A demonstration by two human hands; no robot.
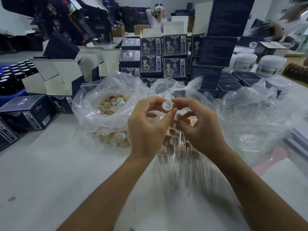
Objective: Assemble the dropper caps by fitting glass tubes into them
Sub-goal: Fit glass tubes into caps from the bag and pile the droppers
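Cap held up, open end toward me, no tube in it yet.

I see one dropper cap (167, 105) pinched between both hands above the heap of glass tubes (179, 164): left hand (146, 125) curls thumb and forefinger round its near side, right hand (198, 124) nips its far rim with the fingertips. Whether the right also carries a tube, I cannot tell; glass barely shows here. Loose caps sit in the plastic bag (106, 104) left of the held cap, finished ones lie below it on the worktop (50, 172). My judgement: let the left grip alone steady the cap, free the right to take a tube by its upper end, line it with the white insert, push straight, no twisting.
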